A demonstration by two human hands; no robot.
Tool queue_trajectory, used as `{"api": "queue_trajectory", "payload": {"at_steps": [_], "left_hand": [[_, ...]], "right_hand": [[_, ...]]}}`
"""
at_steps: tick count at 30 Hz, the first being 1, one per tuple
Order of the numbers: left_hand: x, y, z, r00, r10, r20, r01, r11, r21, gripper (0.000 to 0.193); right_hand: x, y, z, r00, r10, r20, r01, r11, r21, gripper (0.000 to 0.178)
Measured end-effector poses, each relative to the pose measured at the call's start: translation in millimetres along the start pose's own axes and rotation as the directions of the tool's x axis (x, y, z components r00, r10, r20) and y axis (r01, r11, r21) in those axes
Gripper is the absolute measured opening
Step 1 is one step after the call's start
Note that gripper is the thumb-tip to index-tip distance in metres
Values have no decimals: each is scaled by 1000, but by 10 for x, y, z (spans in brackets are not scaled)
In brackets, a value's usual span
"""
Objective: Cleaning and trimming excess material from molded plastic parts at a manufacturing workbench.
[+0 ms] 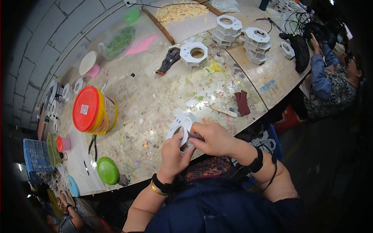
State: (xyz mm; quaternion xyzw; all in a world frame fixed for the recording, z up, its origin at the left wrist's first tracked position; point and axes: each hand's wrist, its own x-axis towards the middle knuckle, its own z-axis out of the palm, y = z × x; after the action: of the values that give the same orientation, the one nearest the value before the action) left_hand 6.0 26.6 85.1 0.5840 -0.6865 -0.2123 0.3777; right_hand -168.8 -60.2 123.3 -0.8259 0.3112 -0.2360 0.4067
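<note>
White ring [187, 119]: in your two hands, right of the lower middle of the frame, tilted, at the near edge of the table [143, 153].
Left hand [173, 155]: closed around the ring's lower left side, the thumb near its opening.
Right hand [213, 139]: pinching a dark brown strip [197, 136] between thumb and fingers, against the ring's right side.
Wrists: you wear a black band [163, 185] and a gold bracelet [157, 188] on the left, and a wider black strap [256, 160] on the right.
Dark red strips [243, 103]: two, overlapping, right of centre, beside a pale stick [222, 110].
Glove [170, 61]: dark, in the upper middle, just beside another white ring [194, 46].
Ring stacks: one [229, 25] at the top, right of the middle, and a second [257, 37] to its right.
Bucket [86, 108]: red lid, yellow rim, left of centre.
Green lid [107, 170]: lower left, below the bucket.
Wood-coloured chips [180, 13]: a spread pile at the top middle.
Co-worker [328, 83]: seated at the upper right, in a blue sleeve.
</note>
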Motion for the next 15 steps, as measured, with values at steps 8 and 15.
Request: {"api": "queue_trajectory", "payload": {"at_steps": [8, 15], "left_hand": [[-73, -96, 61, 987, -160, -29, 153, 974, -165, 51], [-97, -53, -12, 977, -211, 35, 211, 924, -319, 48]], "right_hand": [[-44, -52, 201, 960, 87, -266, -30, 977, 212, 18], [-27, -122, -142, 955, 245, -165, -202, 949, 241, 17]]}}
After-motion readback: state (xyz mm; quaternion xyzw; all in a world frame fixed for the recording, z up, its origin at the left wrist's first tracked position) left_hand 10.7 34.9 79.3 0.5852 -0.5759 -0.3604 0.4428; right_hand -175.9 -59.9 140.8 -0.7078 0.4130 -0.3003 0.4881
